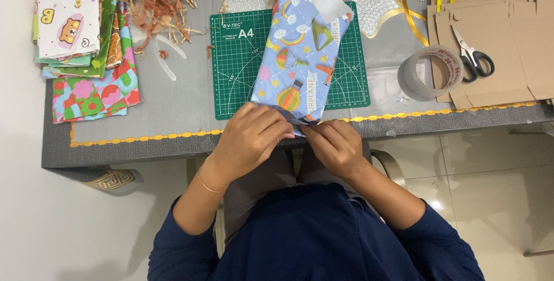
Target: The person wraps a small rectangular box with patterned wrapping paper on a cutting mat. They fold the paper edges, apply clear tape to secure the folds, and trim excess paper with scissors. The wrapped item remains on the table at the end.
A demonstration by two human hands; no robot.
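Overhead view of a gift-wrapping station. A parcel wrapped in light blue patterned paper (300,50) lies lengthwise across a green cutting mat (236,73), its far end lifted toward the top of the view and its near end reaching the front edge of the grey table (173,108). Both hands meet at that near end: the left hand (249,138) is curled over the paper's lower left corner, fingers closed on the fold, while the right hand (334,142) pinches the same end from the right, fingertips (309,131) pressed narrow against the paper's edge. The two hands touch each other at the fold, and the paper's near end is largely hidden beneath them. To the left lies a stack of patterned wrapping sheets (86,44); to the right, a roll of clear tape (430,73) just beside scissors (473,59) resting on brown card pieces (508,33).
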